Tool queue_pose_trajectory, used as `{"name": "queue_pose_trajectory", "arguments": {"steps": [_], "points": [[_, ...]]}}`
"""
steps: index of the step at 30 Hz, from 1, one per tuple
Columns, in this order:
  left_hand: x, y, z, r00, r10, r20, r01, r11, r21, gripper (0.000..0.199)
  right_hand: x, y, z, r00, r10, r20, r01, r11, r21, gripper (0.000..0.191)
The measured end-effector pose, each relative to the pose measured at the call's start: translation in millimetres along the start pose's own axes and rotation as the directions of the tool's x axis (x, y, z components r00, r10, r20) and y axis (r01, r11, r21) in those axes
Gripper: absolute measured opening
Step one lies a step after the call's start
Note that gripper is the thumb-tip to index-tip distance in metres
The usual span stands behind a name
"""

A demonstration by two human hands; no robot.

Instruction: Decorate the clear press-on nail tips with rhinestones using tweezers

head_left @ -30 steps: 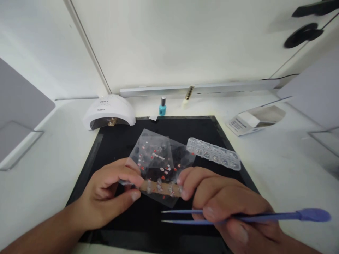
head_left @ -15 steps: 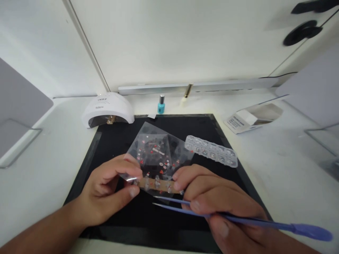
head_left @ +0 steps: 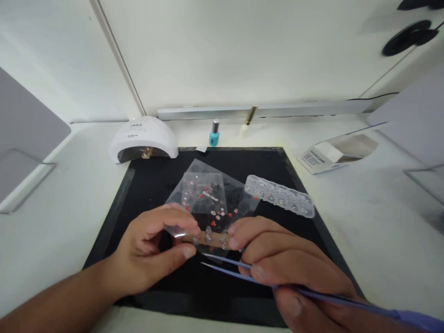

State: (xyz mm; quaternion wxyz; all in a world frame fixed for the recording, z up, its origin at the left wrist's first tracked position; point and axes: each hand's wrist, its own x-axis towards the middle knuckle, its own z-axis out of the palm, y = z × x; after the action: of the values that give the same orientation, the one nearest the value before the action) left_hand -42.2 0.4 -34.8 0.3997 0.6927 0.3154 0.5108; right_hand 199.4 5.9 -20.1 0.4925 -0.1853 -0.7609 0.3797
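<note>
My left hand (head_left: 149,249) is closed at the left end of a short brown strip (head_left: 216,238), fingertips above and thumb below. Several clear nail tips (head_left: 208,233) with red bits stand along the strip. The fingertips of my right hand (head_left: 291,259) touch its right end. That same hand is closed round blue-purple tweezers (head_left: 412,317), whose points are apart, just below the strip. Behind the strip lie clear plastic sheets (head_left: 231,185) with red and white stickers on them. My left fingers overlap a corner of the plastic.
A black mat (head_left: 166,286) lies under the hands. On it, to the right, is a clear compartment case (head_left: 279,196). A white nail lamp (head_left: 144,134), a turquoise polish bottle (head_left: 214,133), a gold-capped tube (head_left: 250,115) and an open carton (head_left: 322,157) stand around it.
My left hand has moved slightly right along the strip, covering more of its left end. The whole view has shifted a little. Both hands keep their holds.
</note>
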Motion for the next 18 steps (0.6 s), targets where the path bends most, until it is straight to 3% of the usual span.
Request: {"name": "queue_pose_trajectory", "arguments": {"steps": [9,13,18], "points": [[0,4,0.2,1.0,-0.012,0.019,0.012,0.999,0.041,0.043,-1,0,3,1.0,-0.02,0.004,0.02,1.0,-0.015,0.022],[2,6,2.1,1.0,-0.023,-0.015,0.023,0.998,0.066,0.041,-2,9,9,0.994,-0.031,-0.109,0.04,0.996,0.082,0.025],[0,3,3.4,0.999,-0.046,-0.013,0.046,0.999,0.012,0.039,2,18,12,0.978,0.054,-0.201,-0.006,0.973,0.232,0.024]]}}
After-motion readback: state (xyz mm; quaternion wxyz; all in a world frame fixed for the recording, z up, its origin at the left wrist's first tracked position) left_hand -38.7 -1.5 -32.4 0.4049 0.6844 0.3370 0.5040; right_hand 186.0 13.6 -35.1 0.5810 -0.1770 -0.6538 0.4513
